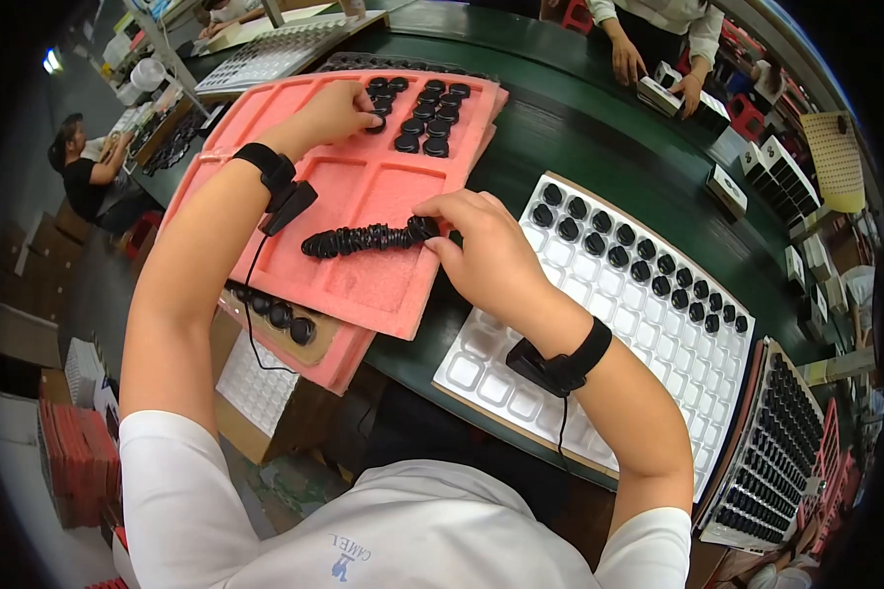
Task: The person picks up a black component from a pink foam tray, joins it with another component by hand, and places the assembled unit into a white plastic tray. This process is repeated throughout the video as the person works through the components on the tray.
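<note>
My left hand [336, 116] reaches over a pink foam tray [388, 285], its fingertips closed on a small black round piece [375, 125] in an upper compartment. Beside it in that tray sit rows of similar black round pieces [436, 128]. A long row of black ringed pieces [359, 240] lies across the lower compartments. At its right end, the thumb and forefinger of my right hand [489, 250] pinch one black round piece [423, 229]. What these pieces are I cannot make out. Both wrists wear black straps with a small box and cable.
Right of the foam, a white moulded tray [570, 285] holds black round pieces in its far rows. A fuller tray [771, 442] stands at the far right. Under the pink tray are more foam layers [339, 358]. Across the green table [550, 108], another person's hands [658, 79] handle small boxes.
</note>
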`<state>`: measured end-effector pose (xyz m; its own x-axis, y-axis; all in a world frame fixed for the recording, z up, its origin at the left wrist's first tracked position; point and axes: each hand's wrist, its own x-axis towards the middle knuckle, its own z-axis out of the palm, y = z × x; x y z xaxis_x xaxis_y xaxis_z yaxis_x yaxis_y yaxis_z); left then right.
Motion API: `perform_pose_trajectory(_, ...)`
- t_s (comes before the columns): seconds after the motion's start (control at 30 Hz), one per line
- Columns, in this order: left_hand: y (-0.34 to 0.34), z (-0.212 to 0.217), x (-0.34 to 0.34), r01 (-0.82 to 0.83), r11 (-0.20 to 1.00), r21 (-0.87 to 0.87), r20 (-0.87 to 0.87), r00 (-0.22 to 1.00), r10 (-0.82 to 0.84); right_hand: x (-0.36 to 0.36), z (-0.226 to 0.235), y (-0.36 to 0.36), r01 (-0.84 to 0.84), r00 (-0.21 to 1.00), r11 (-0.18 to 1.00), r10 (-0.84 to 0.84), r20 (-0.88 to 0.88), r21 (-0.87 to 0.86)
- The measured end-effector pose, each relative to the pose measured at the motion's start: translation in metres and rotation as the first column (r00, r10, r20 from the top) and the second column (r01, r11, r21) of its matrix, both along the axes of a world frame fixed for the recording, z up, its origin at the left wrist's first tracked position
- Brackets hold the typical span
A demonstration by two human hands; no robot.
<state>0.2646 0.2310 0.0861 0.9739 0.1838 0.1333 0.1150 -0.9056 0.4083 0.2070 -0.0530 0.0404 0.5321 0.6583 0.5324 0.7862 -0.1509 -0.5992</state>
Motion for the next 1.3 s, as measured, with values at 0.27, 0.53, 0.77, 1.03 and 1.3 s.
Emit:
perform_pose_trajectory(0.27,-0.050,0.036,-0.079,0.166,0.826,-0.538,0.215,0.975,-0.056,-0.001,0.000,0.000,0.014,0.984,0.999,-0.020,-0.180,-0.036)
perform_pose_trajectory(0.53,-0.124,0.008,-0.222,0.256,0.350,-0.901,0.261,0.965,-0.035,0.002,0.000,0.000,0.023,0.985,0.998,-0.033,-0.167,-0.061)
perform_pose_trajectory(0.77,-0.175,-0.041,-0.254,0.350,0.095,-0.932,0.354,0.935,0.021,-0.006,0.008,-0.014,0.017,0.947,1.000,-0.009,-0.320,0.023)
perform_pose_trajectory(1.03,-0.205,-0.055,-0.252,0.253,-0.098,-0.962,0.259,0.964,-0.055,-0.072,0.011,-0.093,-0.037,0.653,0.955,0.247,-0.716,0.296)
perform_pose_trajectory(1.3,-0.229,-0.079,-0.240,0.339,-0.001,-0.941,0.336,0.934,-0.119,-0.128,-0.021,-0.129,0.083,0.761,0.946,0.144,-0.633,0.314)
